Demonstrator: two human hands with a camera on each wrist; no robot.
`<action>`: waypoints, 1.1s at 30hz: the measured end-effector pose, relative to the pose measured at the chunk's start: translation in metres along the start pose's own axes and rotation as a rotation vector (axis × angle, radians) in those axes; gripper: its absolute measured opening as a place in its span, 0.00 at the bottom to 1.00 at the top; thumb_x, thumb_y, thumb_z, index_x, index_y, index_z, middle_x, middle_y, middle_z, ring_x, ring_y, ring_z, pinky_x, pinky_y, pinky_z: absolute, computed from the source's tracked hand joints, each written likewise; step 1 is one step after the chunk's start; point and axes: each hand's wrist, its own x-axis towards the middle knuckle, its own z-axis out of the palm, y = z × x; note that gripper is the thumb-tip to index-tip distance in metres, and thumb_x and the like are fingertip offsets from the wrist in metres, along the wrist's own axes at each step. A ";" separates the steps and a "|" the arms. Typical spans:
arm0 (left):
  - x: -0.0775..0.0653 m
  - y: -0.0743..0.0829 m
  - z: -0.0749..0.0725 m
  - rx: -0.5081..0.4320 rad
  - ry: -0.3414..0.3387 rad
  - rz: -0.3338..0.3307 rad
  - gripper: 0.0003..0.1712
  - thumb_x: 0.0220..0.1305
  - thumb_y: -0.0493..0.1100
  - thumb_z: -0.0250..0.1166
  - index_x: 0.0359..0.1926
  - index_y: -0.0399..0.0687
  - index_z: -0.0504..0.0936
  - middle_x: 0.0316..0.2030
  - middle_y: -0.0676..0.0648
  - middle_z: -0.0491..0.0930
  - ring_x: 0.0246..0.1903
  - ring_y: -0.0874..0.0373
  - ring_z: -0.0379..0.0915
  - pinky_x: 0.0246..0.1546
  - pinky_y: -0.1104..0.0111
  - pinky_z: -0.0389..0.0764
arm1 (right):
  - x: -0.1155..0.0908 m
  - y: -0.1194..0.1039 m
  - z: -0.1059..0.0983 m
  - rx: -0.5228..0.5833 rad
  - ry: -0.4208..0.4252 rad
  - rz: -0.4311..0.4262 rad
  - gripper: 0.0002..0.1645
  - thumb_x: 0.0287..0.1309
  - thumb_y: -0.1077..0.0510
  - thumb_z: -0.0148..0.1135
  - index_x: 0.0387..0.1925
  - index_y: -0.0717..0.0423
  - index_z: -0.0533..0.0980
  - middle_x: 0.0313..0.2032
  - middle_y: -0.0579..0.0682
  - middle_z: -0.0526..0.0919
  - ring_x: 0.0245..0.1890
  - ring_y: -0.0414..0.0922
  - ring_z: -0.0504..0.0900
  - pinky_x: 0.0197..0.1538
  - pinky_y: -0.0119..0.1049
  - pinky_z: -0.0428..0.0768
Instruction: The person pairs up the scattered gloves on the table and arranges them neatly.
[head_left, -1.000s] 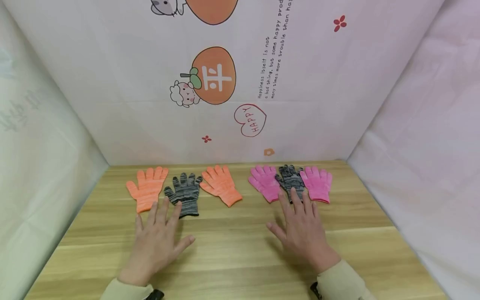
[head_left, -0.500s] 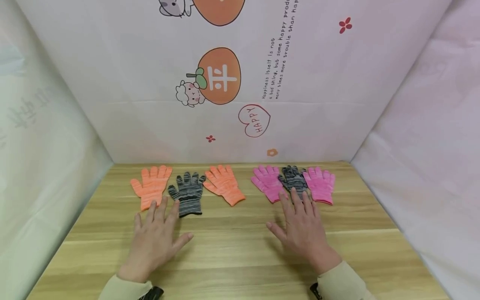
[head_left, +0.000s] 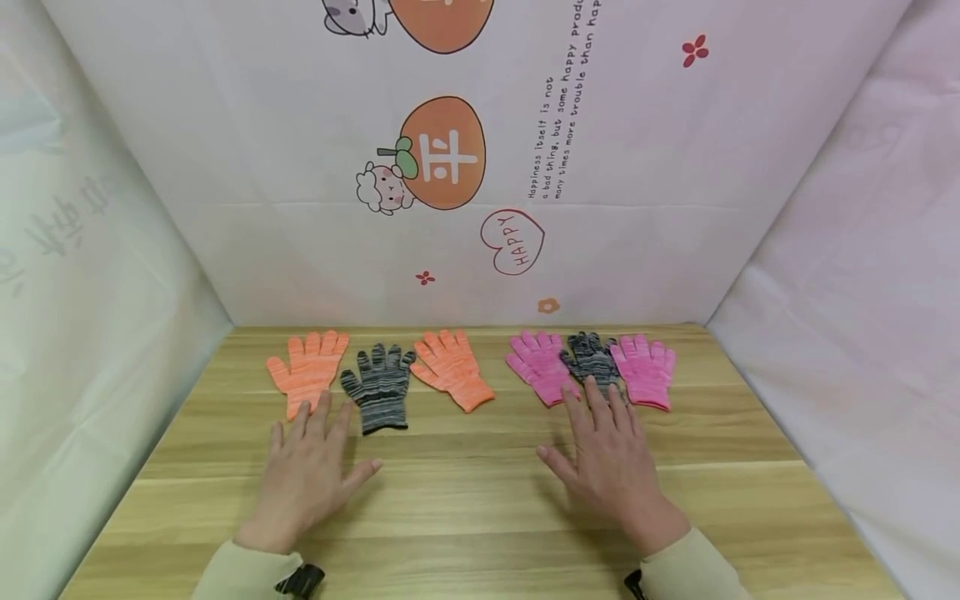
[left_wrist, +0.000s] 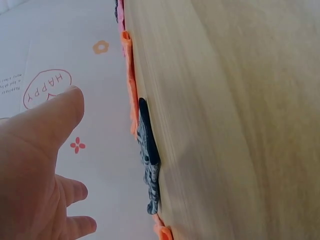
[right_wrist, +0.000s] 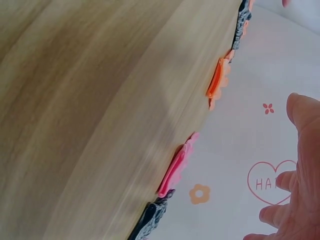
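Note:
My left hand (head_left: 306,475), fingers spread and holding nothing, is over the table near the cuff of the left orange glove (head_left: 311,371). A grey-black striped glove (head_left: 382,387) lies just beyond it, and a second orange glove (head_left: 454,371) lies to the right of that one. My right hand (head_left: 611,467) is likewise spread and holds nothing. Its fingertips overlap the cuff of another grey-black glove (head_left: 592,360) in the head view. This glove lies between a left pink glove (head_left: 542,367) and a right pink glove (head_left: 645,371). Both wrist views show the hands raised above the tabletop.
The gloves lie in a row along the back of the wooden table (head_left: 465,517). Right behind them rises a white printed backdrop (head_left: 300,250). White cloth sides (head_left: 840,333) flank the table at left and right.
The head view has shifted slightly, so the gloves and backdrop appear a little farther right. The left hand's fingertips overlap the orange and striped gloves less than before. The gloves keep their arrangement.

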 end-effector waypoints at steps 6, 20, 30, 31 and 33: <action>0.005 -0.011 -0.002 0.015 -0.010 0.006 0.55 0.67 0.74 0.60 0.80 0.40 0.59 0.77 0.27 0.55 0.74 0.22 0.51 0.70 0.27 0.50 | -0.001 -0.001 0.000 0.005 0.017 -0.006 0.54 0.66 0.26 0.58 0.79 0.55 0.60 0.79 0.66 0.56 0.78 0.72 0.53 0.76 0.69 0.55; 0.020 -0.032 -0.005 0.081 0.000 0.023 0.49 0.70 0.64 0.64 0.74 0.30 0.65 0.70 0.22 0.64 0.68 0.23 0.64 0.68 0.35 0.66 | -0.003 -0.002 -0.002 0.007 0.033 -0.013 0.53 0.65 0.27 0.60 0.77 0.56 0.63 0.78 0.67 0.57 0.77 0.72 0.54 0.74 0.71 0.58; 0.028 -0.045 -0.002 0.079 -0.022 0.018 0.41 0.72 0.57 0.64 0.70 0.29 0.70 0.66 0.22 0.71 0.65 0.25 0.69 0.65 0.37 0.70 | -0.003 -0.005 0.000 0.016 0.022 -0.011 0.52 0.65 0.28 0.61 0.77 0.55 0.62 0.79 0.67 0.57 0.78 0.71 0.54 0.73 0.72 0.58; 0.028 -0.047 -0.001 0.080 -0.022 0.021 0.40 0.72 0.57 0.65 0.69 0.29 0.71 0.65 0.22 0.71 0.65 0.25 0.69 0.65 0.37 0.70 | -0.003 -0.005 0.000 0.016 0.023 -0.012 0.53 0.64 0.28 0.61 0.77 0.55 0.62 0.79 0.66 0.57 0.78 0.71 0.54 0.73 0.72 0.58; 0.030 -0.049 0.001 0.082 -0.021 0.029 0.38 0.71 0.56 0.66 0.68 0.28 0.73 0.64 0.23 0.73 0.64 0.26 0.71 0.64 0.38 0.71 | -0.003 -0.006 0.001 0.014 0.026 -0.012 0.53 0.64 0.28 0.62 0.77 0.55 0.62 0.79 0.66 0.57 0.77 0.71 0.54 0.73 0.72 0.59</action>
